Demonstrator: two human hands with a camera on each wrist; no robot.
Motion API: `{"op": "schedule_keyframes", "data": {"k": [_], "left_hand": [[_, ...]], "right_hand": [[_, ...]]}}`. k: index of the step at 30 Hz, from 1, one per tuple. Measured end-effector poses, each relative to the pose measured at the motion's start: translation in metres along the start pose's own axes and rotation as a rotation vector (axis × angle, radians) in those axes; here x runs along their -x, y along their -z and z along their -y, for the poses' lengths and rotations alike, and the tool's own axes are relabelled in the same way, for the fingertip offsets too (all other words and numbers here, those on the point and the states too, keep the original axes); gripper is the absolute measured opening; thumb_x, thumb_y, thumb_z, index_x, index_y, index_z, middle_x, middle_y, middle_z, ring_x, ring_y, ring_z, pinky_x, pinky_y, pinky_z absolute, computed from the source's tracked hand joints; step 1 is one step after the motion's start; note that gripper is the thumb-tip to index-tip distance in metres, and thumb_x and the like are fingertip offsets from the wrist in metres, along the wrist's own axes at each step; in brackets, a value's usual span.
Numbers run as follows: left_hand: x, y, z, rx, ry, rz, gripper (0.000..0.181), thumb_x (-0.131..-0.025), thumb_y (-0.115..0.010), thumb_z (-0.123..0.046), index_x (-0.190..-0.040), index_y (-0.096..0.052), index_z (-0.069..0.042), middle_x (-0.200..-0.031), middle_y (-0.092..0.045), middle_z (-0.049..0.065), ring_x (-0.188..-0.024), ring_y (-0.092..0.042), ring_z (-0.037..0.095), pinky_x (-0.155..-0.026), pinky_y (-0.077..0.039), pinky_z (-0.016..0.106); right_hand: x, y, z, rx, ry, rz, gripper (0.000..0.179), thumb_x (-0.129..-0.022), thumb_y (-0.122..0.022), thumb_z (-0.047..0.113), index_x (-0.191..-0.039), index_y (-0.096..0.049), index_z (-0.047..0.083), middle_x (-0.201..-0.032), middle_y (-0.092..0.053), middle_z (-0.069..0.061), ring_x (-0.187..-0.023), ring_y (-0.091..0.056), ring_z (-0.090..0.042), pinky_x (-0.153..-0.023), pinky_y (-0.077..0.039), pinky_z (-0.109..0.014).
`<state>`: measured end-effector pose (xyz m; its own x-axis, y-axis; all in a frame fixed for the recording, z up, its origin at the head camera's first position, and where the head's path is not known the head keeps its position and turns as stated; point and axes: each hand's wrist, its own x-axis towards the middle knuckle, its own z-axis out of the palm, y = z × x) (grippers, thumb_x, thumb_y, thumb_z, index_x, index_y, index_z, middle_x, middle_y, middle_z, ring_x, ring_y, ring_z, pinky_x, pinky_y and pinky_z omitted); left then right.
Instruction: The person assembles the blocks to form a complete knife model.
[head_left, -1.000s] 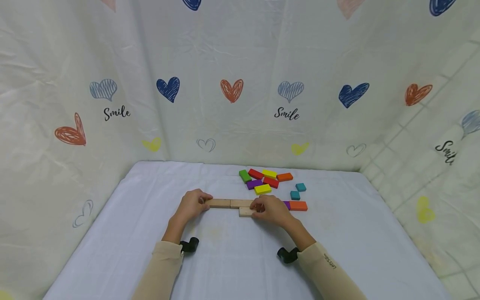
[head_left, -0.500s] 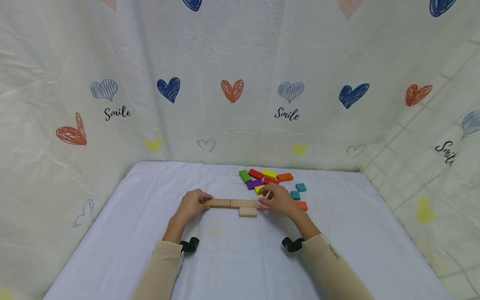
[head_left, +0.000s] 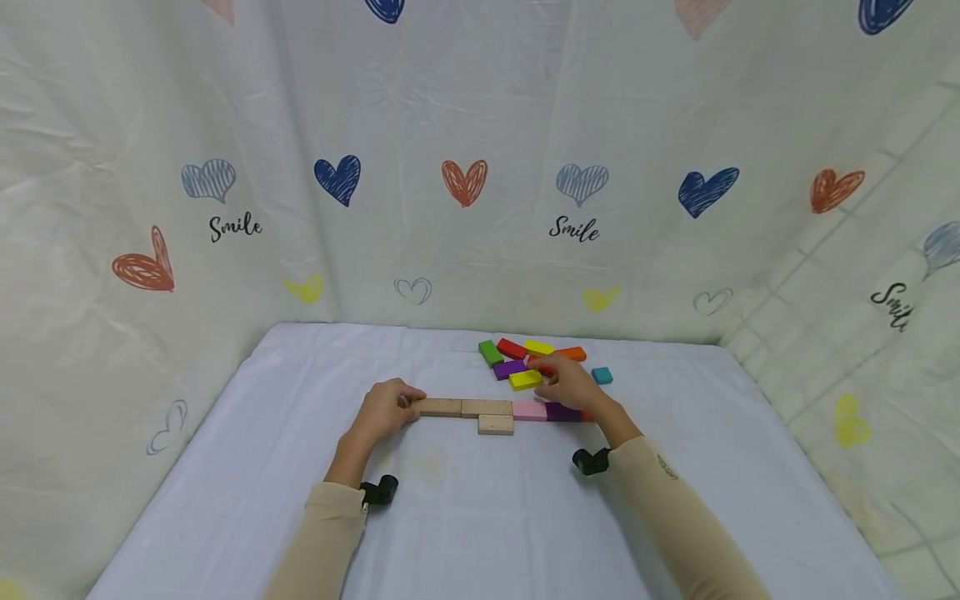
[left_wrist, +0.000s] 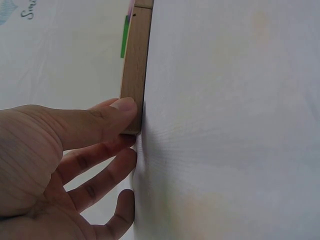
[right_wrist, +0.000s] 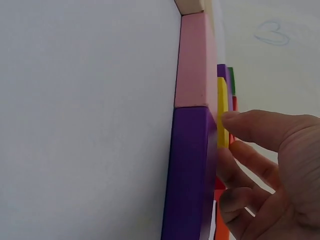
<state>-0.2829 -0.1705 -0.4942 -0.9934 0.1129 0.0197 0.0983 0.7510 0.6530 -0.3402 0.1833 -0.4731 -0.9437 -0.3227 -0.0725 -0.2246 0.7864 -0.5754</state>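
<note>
A pale fabric backdrop [head_left: 480, 100] hangs behind and to both sides of the bench [head_left: 450, 533], which is spread with a white cloth [head_left: 225, 500]. Dark blue hearts [head_left: 337, 181], red hearts [head_left: 464, 183] and yellow hearts [head_left: 601, 298] dot the fabric (one outlined heart [head_left: 412, 290] is quite faint), along with "Smile" lettering [head_left: 574, 228]. Pale grey lines [head_left: 806, 258] cross its right side. A faint yellowish stain [head_left: 429, 465] marks the cloth.

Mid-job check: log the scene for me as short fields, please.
Left hand: pinches end wooden block
Right hand: at loose blocks, nothing visibly held
Order from left: end wooden block, second wooden block, pink block, purple block, orange block (partly hidden)
In front of second wooden block: pale block
Right of loose blocks: teal block
</note>
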Motion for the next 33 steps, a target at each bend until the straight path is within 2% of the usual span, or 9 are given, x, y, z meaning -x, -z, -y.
{"op": "schedule_keyframes", "data": {"k": [5,8,11,14,21,24,30,33], "left_hand": [[0.0,0.0,0.0,0.005,-0.008,-0.005,0.03,-0.083,-0.083,-0.006,-0.112,-0.08,-0.013,-0.1,-0.07,0.002,-0.084,-0.06,0.016,-0.07,-0.049,0.03],[0.0,-0.001,0.0,0.01,-0.009,-0.008,0.03,-0.083,-0.083,-0.006,-0.112,-0.08,-0.013,-0.1,-0.07,0.002,-0.084,-0.06,0.016,-0.071,-0.049,0.03],[0.0,-0.001,0.0,0.012,-0.005,-0.006,0.031,-0.083,-0.083,-0.006,-0.112,-0.08,-0.013,-0.101,-0.07,0.002,-0.085,-0.06,0.016,-0.072,-0.049,0.03],[0.0,-0.001,0.0,0.014,-0.003,-0.002,0.031,-0.083,-0.083,-0.006,-0.113,-0.08,-0.013,-0.101,-0.07,0.002,-0.086,-0.06,0.017,-0.073,-0.05,0.031],[0.001,-0.001,0.0,0.009,-0.009,-0.003,0.031,-0.083,-0.082,-0.005,-0.113,-0.08,-0.013,-0.103,-0.071,0.002,-0.086,-0.06,0.017,-0.073,-0.05,0.031],[0.001,-0.001,0.001,0.008,-0.008,-0.001,0.031,-0.083,-0.082,-0.005,-0.113,-0.08,-0.013,-0.103,-0.07,0.002,-0.085,-0.06,0.016,-0.071,-0.05,0.03],[0.001,0.0,0.001,0.007,-0.02,-0.004,0.031,-0.083,-0.083,-0.006,-0.113,-0.08,-0.013,-0.101,-0.07,0.002,-0.084,-0.059,0.016,-0.07,-0.048,0.03],[0.0,0.0,0.002,0.002,-0.027,-0.013,0.031,-0.083,-0.083,-0.006,-0.112,-0.08,-0.013,-0.1,-0.07,0.002,-0.083,-0.059,0.015,-0.069,-0.048,0.029]], "right_hand": [[-0.005,-0.002,-0.002,0.044,0.005,-0.007,0.051,-0.093,-0.076,0.019,-0.142,-0.062,0.021,-0.143,-0.058,-0.011,-0.106,-0.057,-0.026,-0.096,-0.054,-0.045],[-0.007,-0.003,-0.002,0.042,-0.013,-0.001,0.049,-0.093,-0.076,0.018,-0.14,-0.064,0.021,-0.145,-0.057,-0.011,-0.121,-0.056,-0.03,-0.105,-0.05,-0.052],[-0.01,-0.004,-0.002,0.035,-0.025,0.011,0.047,-0.091,-0.077,0.017,-0.137,-0.066,0.02,-0.143,-0.059,-0.009,-0.129,-0.053,-0.033,-0.108,-0.047,-0.055],[-0.012,-0.005,-0.004,0.039,-0.026,0.015,0.044,-0.089,-0.079,0.016,-0.132,-0.069,0.019,-0.135,-0.062,-0.008,-0.127,-0.055,-0.031,-0.108,-0.047,-0.054],[-0.018,-0.007,-0.01,0.065,-0.011,0.023,0.035,-0.086,-0.082,0.015,-0.121,-0.074,0.018,-0.111,-0.064,-0.005,-0.104,-0.056,-0.024,-0.096,-0.054,-0.044],[-0.017,-0.007,-0.01,0.073,-0.008,0.025,0.036,-0.086,-0.083,0.015,-0.121,-0.075,0.018,-0.11,-0.065,-0.005,-0.102,-0.056,-0.023,-0.093,-0.055,-0.041],[-0.008,-0.001,-0.001,0.076,-0.011,-0.008,0.038,-0.085,-0.083,0.016,-0.122,-0.074,0.018,-0.117,-0.066,-0.006,-0.107,-0.057,-0.024,-0.097,-0.055,-0.045],[-0.003,0.003,0.003,0.063,0.003,-0.028,0.037,-0.086,-0.082,0.016,-0.122,-0.075,0.018,-0.116,-0.066,-0.006,-0.102,-0.056,-0.024,-0.091,-0.055,-0.041]]}}
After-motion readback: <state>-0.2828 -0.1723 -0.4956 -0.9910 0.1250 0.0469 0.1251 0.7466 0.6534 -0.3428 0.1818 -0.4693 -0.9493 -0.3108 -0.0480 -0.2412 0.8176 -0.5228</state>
